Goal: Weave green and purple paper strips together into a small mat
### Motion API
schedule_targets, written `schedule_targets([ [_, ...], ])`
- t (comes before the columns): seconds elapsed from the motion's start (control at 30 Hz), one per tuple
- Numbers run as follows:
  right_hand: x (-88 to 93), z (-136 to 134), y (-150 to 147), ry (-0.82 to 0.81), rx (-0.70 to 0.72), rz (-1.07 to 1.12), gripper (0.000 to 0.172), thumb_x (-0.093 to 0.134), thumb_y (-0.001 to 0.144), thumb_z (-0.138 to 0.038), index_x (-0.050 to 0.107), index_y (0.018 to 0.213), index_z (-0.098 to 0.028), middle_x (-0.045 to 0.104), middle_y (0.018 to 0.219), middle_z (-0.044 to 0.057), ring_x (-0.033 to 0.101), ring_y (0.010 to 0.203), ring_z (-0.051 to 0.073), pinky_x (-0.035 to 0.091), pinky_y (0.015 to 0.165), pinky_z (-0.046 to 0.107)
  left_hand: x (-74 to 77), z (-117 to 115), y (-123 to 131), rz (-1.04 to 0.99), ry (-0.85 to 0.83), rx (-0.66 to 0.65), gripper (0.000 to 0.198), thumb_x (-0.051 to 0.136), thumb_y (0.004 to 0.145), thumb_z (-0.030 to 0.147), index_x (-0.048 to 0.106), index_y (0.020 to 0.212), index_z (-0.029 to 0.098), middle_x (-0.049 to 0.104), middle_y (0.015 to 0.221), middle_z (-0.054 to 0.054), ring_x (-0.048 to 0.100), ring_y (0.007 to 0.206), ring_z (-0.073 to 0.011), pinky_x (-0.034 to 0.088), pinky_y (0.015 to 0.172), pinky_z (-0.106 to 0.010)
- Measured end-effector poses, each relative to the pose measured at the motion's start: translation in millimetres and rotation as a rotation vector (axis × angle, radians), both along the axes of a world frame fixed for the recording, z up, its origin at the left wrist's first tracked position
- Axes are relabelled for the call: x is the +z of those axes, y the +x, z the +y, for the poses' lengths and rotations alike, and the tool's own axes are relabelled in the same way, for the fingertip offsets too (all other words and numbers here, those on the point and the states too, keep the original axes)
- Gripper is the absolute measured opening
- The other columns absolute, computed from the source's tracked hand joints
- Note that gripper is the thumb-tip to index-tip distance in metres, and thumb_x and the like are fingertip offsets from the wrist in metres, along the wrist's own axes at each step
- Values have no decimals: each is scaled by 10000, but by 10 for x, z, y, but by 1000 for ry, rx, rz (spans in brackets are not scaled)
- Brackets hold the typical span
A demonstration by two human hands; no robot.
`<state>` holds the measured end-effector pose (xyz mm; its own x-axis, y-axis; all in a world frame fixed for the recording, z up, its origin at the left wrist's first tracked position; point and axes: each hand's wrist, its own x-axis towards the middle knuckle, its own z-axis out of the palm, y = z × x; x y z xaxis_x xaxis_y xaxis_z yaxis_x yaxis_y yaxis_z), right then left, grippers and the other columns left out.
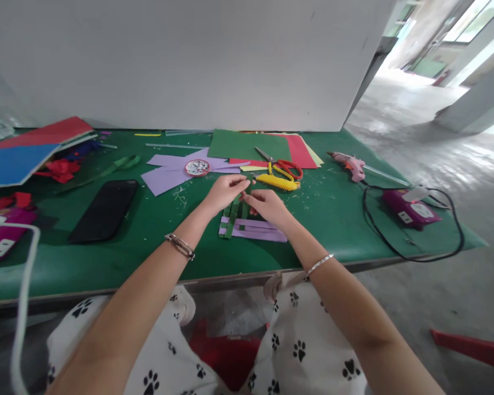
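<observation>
A narrow green paper strip [249, 184] is pinched at its upper end by my left hand [227, 192]. My right hand [267, 204] is closed on the same strip a little lower, its fingertips close to the left ones. Beneath both hands lies a slit purple paper sheet [253, 236] with green strips [230, 222] woven through its left part. My right wrist and hand hide some of the sheet. Just beyond the hands are scissors with red handles [286, 167] and a yellow-handled tool [278, 181].
Purple paper pieces [158, 181] with a round patterned disc [197, 168] lie behind my left hand. Green paper [247, 145] and red paper [307, 153] are stacked at the back. A black phone [105, 211] lies left; a pink glue gun [349, 164] and corded purple power strip [409, 208] sit right.
</observation>
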<state>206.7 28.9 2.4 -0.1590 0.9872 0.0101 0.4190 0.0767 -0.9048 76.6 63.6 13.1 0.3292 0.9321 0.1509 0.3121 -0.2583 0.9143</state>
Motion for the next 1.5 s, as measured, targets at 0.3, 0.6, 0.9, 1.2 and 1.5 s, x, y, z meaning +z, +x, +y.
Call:
schedule_targets([
  [0.3, 8, -1, 4, -27, -14, -28, 295, 555, 735, -233, 448, 466, -173, 437, 402, -64, 413, 413, 73, 318, 460, 221, -96, 83, -17, 50, 52, 10, 225, 527, 758, 301, 677, 773, 133, 605, 606, 14, 557, 601, -121, 438, 593, -228],
  [0.6, -29, 15, 0, -80, -29, 0, 276, 606, 644, -142, 470, 406, -171, 497, 388, -52, 474, 414, 81, 365, 469, 212, -59, -285, -224, 349, 325, -45, 230, 485, 795, 198, 641, 955, 142, 621, 930, -61, 589, 806, -154, 472, 721, -270],
  [0.9, -36, 5, -13, -53, -40, -50, 344, 636, 659, -189, 453, 369, -176, 501, 380, -41, 483, 409, 82, 368, 473, 218, -241, -1032, -583, 854, 694, -302, 381, 448, 878, 336, 518, 1184, 121, 596, 1068, -133, 573, 969, -226, 482, 782, -336],
  [1.2, -28, 15, -13, -62, -47, -85, 347, 639, 682, -176, 468, 380, -167, 529, 393, -34, 522, 415, 86, 397, 483, 207, -292, -1097, -560, 928, 780, -310, 499, 432, 860, 477, 549, 1175, 108, 603, 1109, -165, 550, 1038, -270, 456, 844, -394],
  [1.5, -91, 50, -17, -117, -65, -18, 254, 555, 764, -155, 588, 513, -150, 552, 419, -30, 541, 431, 80, 449, 488, 181, -310, -1196, -570, 929, 764, -260, 584, 432, 826, 552, 552, 1188, 108, 585, 1170, -162, 550, 1063, -275, 428, 924, -432],
])
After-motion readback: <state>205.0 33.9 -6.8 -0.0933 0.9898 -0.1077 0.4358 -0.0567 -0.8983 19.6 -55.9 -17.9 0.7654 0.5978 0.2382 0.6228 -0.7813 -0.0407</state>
